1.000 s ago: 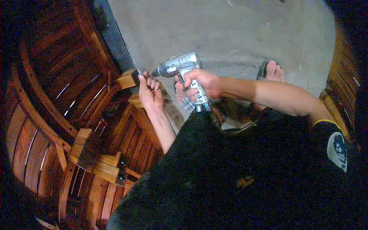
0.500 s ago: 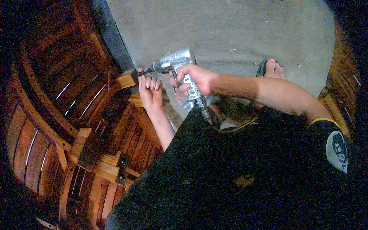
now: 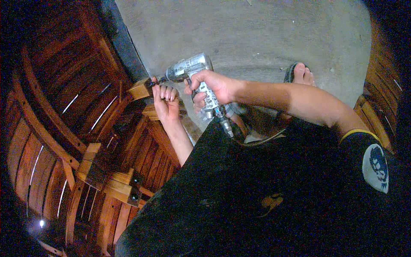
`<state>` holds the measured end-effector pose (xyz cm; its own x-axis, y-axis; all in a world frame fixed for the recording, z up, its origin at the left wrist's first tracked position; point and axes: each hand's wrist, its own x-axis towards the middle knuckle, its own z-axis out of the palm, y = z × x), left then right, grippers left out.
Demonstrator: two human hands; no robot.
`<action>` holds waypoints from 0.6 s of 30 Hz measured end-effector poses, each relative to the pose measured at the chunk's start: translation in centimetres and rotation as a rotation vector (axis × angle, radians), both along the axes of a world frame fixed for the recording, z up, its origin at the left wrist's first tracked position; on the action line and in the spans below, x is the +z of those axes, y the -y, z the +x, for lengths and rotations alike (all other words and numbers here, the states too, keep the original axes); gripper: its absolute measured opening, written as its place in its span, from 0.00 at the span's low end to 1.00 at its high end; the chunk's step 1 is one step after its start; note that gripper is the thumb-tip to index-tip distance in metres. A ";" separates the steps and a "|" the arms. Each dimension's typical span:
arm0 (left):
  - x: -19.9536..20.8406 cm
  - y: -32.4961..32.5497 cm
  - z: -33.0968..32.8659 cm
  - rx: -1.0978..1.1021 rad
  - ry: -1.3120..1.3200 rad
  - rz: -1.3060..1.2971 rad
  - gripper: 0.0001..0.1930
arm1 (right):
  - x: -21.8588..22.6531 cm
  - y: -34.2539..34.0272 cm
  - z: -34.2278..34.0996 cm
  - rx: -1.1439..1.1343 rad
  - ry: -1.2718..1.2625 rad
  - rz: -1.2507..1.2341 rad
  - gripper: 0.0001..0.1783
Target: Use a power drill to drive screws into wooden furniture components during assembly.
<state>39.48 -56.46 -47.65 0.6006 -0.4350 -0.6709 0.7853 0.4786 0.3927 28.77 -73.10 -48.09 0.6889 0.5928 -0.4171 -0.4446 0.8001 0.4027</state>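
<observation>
Fingers point(image 3: 199, 97) of the right hand point(image 3: 217, 87) wrap around the power tool's grip point(image 3: 209, 101).

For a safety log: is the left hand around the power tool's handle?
No, the right hand grips the handle, while the left hand is near the tool's front end.

The power tool point(image 3: 189, 69) is right of the wooden block point(image 3: 139, 90), perhaps touching; toward the floor's point(image 3: 248, 38) right edge stands a foot point(image 3: 301, 73).
</observation>
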 end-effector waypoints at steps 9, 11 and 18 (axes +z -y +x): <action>0.0 -0.1 0.1 -0.005 -0.019 0.073 0.09 | 0.0 -0.1 0.1 -0.030 0.005 0.041 0.11; 0.6 0.2 0.0 -0.006 0.002 0.042 0.10 | 0.2 0.1 0.1 -0.041 -0.009 0.036 0.11; 4.8 2.2 -2.1 -0.252 -0.151 0.475 0.15 | 1.2 -0.2 0.3 -0.007 -0.087 -0.051 0.10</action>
<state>37.38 -58.67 -42.83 0.3994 -0.1820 -0.8985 0.9167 0.0662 0.3940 29.09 -72.90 -46.94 0.6530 0.5644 -0.5051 -0.4037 0.8236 0.3984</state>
